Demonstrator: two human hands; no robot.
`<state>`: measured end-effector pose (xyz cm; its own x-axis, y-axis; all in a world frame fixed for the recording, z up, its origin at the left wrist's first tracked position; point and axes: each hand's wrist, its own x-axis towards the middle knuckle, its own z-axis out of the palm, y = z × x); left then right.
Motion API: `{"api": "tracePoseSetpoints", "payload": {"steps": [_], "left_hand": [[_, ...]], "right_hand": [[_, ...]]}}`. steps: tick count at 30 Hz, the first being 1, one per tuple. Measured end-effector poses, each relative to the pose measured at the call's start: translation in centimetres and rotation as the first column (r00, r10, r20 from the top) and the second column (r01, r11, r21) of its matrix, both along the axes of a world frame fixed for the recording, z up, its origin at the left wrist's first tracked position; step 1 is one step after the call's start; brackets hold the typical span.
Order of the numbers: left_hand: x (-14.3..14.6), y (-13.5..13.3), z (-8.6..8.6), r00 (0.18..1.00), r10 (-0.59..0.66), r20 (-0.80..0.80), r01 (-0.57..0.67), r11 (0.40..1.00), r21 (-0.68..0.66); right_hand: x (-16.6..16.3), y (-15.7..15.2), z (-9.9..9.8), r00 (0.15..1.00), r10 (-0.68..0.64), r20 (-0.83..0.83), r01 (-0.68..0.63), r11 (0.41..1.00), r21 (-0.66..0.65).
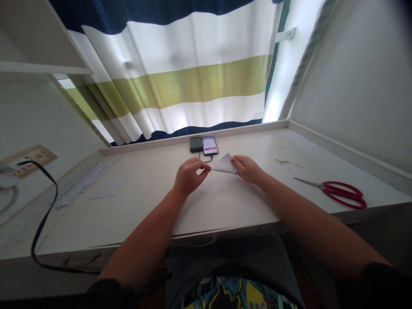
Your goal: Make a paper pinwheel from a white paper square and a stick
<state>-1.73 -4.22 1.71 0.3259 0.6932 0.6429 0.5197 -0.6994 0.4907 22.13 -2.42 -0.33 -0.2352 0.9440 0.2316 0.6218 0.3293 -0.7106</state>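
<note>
A small folded piece of white paper [225,164], roughly triangular, is held up between my two hands over the middle of the desk. My left hand [189,175] pinches its left corner between thumb and forefinger. On the other side, my right hand [246,168] grips the right edge, thumb on top. The fingers behind the paper are hidden. Just beyond the hands lie a lit phone [210,145] and a black box-shaped device [195,144], with a short cable by them.
Red-handled scissors [343,193] lie at the right, blades pointing left. Small pale scraps [283,162] are scattered behind them. At the left are stacked paper strips [85,182] and a flat paper sheet [109,187]. A black strap [48,210] hangs over the desk's left front edge.
</note>
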Motion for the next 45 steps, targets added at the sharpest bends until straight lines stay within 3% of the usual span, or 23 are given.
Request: {"api": "tracePoseSetpoints", "payload": {"steps": [3,7,13,19,34,41,45], "left_hand": [[0.2,-0.1,-0.4,0.997,-0.016,0.074,0.03,0.981,-0.193],[0.9,-0.1,-1.0,0.982,-0.024,0.189,0.105,0.896,-0.432],[1.5,0.1,-1.4,0.929,0.092,0.358,0.147,0.796,-0.588],[1.5,0.5,-1.4,0.873,0.152,0.463,0.202,0.753,-0.627],[1.5,0.3,-0.7,0.822,0.19,0.536,0.217,0.766,-0.605],[2.2,-0.1,-1.1,0.817,0.127,0.562,0.339,0.682,-0.648],[2.4,-0.1,-1.3,0.824,0.135,0.55,0.321,0.689,-0.65]], "right_hand": [[0.0,0.1,-0.1,0.999,-0.019,0.032,0.016,0.997,0.072],[0.0,-0.1,0.0,0.997,-0.04,0.069,0.028,0.985,0.17],[-0.3,-1.0,0.6,0.995,-0.043,0.088,0.014,0.952,0.306],[-0.8,-1.4,0.8,0.994,-0.053,0.098,0.011,0.923,0.384],[-1.0,-1.7,0.8,0.992,-0.094,0.087,0.051,0.914,0.401],[-1.4,-1.8,0.8,0.991,-0.107,0.086,0.064,0.915,0.399],[-1.6,-1.8,0.6,0.988,-0.115,0.102,0.066,0.918,0.391]]}}
